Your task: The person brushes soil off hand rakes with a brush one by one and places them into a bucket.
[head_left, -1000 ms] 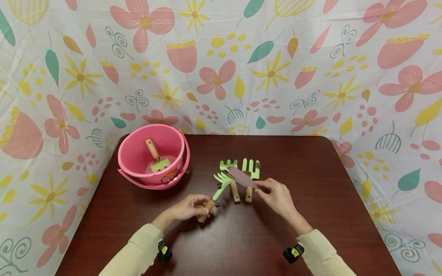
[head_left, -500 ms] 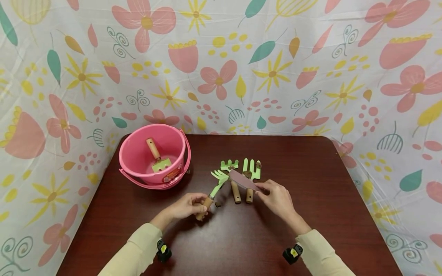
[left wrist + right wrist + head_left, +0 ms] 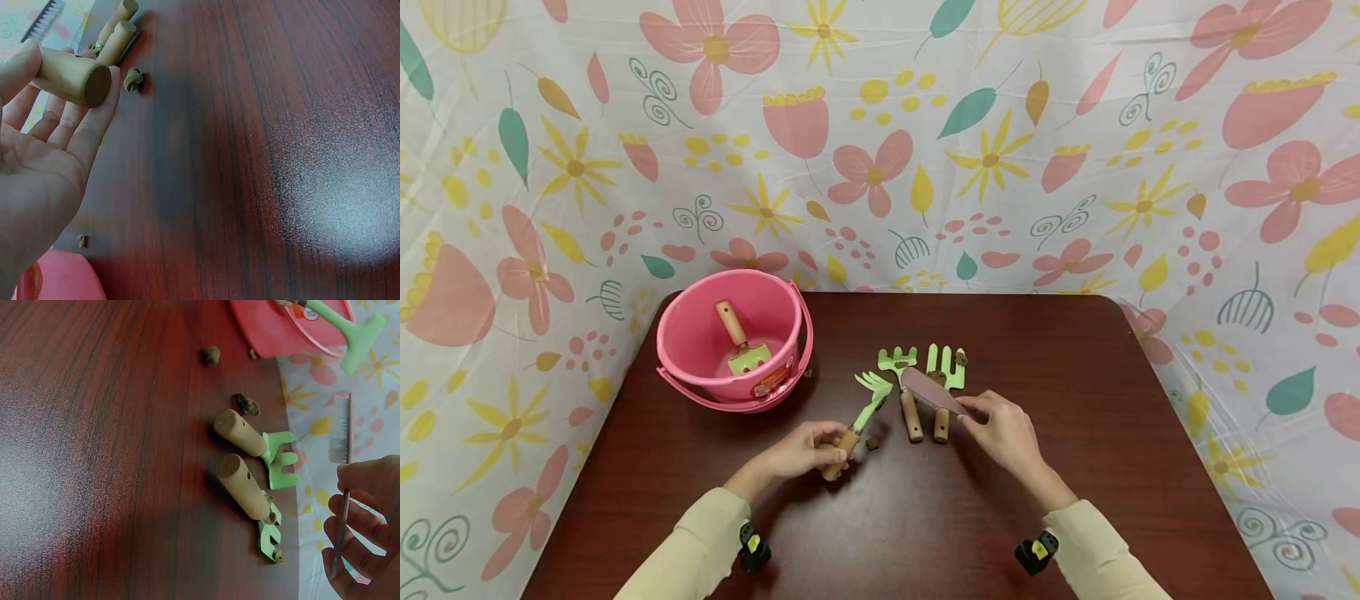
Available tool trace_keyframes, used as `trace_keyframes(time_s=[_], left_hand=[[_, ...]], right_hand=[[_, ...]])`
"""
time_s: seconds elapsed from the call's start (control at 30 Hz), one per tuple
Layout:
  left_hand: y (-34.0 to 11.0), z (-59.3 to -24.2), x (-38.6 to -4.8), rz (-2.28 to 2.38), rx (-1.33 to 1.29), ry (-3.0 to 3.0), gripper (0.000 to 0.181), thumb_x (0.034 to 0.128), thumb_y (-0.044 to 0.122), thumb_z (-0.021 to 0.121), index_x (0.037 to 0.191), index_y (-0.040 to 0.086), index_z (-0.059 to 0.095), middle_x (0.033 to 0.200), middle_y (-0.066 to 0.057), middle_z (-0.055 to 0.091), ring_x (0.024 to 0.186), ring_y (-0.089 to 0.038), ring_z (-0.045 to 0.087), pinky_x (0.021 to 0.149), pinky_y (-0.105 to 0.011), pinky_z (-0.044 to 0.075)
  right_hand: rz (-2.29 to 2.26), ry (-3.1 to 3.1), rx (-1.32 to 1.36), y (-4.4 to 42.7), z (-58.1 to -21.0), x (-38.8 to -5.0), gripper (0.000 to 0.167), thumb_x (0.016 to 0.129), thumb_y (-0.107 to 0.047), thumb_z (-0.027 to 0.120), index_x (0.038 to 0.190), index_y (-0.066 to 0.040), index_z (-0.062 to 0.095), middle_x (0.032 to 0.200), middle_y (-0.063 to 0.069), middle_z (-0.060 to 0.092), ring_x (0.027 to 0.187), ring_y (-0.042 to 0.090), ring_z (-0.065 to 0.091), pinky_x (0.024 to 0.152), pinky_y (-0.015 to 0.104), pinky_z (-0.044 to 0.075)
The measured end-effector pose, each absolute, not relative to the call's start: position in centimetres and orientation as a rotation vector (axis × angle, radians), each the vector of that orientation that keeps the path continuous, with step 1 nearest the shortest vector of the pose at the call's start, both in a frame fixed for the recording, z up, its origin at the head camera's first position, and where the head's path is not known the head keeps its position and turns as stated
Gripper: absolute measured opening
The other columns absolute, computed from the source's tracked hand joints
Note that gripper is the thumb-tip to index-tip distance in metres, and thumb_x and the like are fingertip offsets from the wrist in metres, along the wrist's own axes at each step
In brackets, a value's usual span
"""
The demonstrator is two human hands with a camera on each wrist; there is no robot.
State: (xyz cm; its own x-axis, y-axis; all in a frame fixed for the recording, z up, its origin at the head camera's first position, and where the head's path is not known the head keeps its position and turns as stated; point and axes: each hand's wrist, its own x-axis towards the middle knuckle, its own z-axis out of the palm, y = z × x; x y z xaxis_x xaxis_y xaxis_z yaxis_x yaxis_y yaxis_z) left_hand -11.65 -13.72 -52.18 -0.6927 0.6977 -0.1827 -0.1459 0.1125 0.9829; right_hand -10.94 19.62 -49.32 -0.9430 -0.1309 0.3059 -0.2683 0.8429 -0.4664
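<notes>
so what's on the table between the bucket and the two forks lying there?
Three brown lumps, right wrist view: one near the bucket, two nearer the forks.

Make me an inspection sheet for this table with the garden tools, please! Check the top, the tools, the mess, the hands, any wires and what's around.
Surface: dark, shiny wood-grain table.
Tools: green hand rake and brush held up; blunt-pronged tool and long-pronged fork lying side by side; pink bucket upright, with a wooden-handled green tool inside.
Clutter: brown clumps scattered on the table; some also on the fork.
Hands: left hand grips the rake's handle; right hand holds the brush.
Cables: nothing seen.
Surroundings: flowery cloth behind and at both sides.
</notes>
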Motion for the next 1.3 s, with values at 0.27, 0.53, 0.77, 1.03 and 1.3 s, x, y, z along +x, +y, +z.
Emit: trace_keyframes(time_s=[0.27,0.53,0.77,1.03,1.3], left_hand=[[-13.7,-52.1,-11.8,1.665,0.716,1.883,0.027,0.0872,0.008,0.059,0.110,-0.006,0.056,0.091,-0.027,0.061,0.078,-0.015,0.064,0.065,-0.029,0.053],[-13.2,-51.1,-11.7,1.560,0.449,2.162,0.028,0.0823,0.006,0.065,0.109,0.000,0.061,0.091,-0.013,0.064,0.078,-0.019,0.062,0.063,-0.033,0.053],[-13.0,-50.5,-11.7,1.526,0.413,2.279,0.027,0.0818,0.005,0.066,0.109,0.003,0.061,0.090,-0.015,0.063,0.062,-0.022,0.061,0.051,-0.040,0.052],[-12.9,-49.0,-11.8,1.209,0.581,2.626,0.022,0.0783,0.013,0.072,0.099,0.017,0.066,0.084,-0.001,0.065,0.068,-0.008,0.058,0.062,-0.026,0.047],[-12.8,-47.3,-11.8,0.885,0.701,2.907,0.026,0.0739,0.022,0.075,0.098,0.024,0.066,0.080,0.009,0.060,0.068,-0.012,0.057,0.058,-0.027,0.042]], right_hand=[[0.753,-2.721,0.311,19.7,-49.2,-10.9,0.022,0.075,-0.018,0.075,0.097,-0.019,0.073,0.080,-0.006,0.064,0.056,0.005,0.045,0.048,0.023,0.034],[0.756,-2.671,0.284,20.2,-49.0,-10.9,0.022,0.074,-0.017,0.075,0.096,-0.018,0.073,0.081,-0.005,0.064,0.059,0.012,0.052,0.051,0.027,0.038],[0.751,-2.662,0.224,20.7,-48.7,-10.7,0.023,0.075,-0.018,0.074,0.098,-0.020,0.072,0.082,-0.006,0.064,0.062,0.011,0.054,0.053,0.028,0.039],[0.758,-2.671,0.209,21.0,-48.4,-10.4,0.024,0.076,-0.018,0.073,0.100,-0.019,0.071,0.083,-0.004,0.064,0.062,0.011,0.055,0.052,0.028,0.040],[0.746,-2.660,0.210,21.2,-48.4,-10.3,0.024,0.075,-0.017,0.074,0.099,-0.019,0.072,0.081,-0.005,0.063,0.062,0.011,0.054,0.053,0.029,0.040]])
